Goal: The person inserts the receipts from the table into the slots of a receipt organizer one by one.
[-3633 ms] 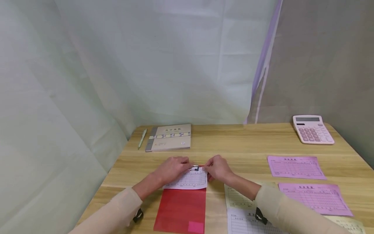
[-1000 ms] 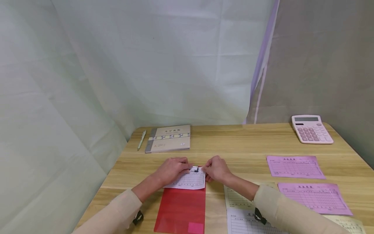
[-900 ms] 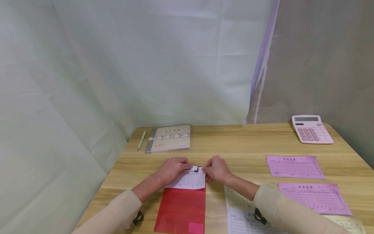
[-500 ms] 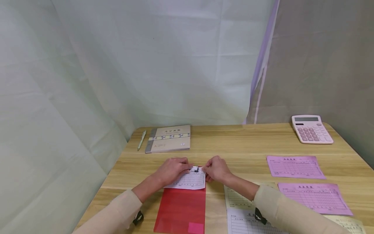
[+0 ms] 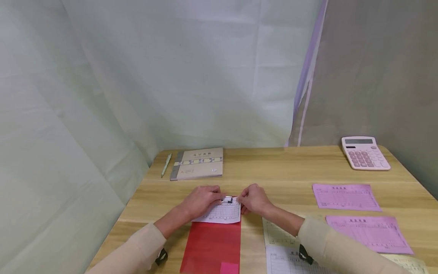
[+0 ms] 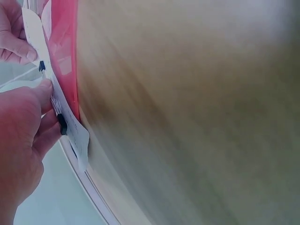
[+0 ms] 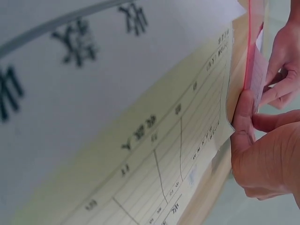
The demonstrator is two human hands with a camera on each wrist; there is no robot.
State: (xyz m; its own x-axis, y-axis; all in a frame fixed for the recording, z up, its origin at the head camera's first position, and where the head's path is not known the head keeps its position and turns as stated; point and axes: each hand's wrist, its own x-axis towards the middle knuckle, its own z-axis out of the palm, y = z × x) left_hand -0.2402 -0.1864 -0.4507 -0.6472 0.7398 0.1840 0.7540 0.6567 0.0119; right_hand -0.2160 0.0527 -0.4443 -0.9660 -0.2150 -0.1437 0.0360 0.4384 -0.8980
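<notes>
Near the middle of the table lies a red plastic file folder (image 5: pixel 213 245) with a pink label at its lower right. A white printed form (image 5: pixel 222 213) covers its top part, under a metal clip (image 5: pixel 229 199) with black ends. My left hand (image 5: pixel 202 199) pinches the clip; in the left wrist view the thumb presses the metal clip (image 6: pixel 56 104) and fingers reach underneath. My right hand (image 5: pixel 254 198) pinches the top right corner of the form between thumb and fingers. The right wrist view shows this right hand (image 7: pixel 267 154) at the folder's edge.
Right of the folder lie a yellow form (image 5: pixel 278 233) and a white form (image 5: pixel 284 262), partly under the right forearm. Two pink forms (image 5: pixel 346 196) lie further right. A pink calculator (image 5: pixel 365 153), a notebook (image 5: pixel 197 163) and a pen (image 5: pixel 166 165) sit at the back.
</notes>
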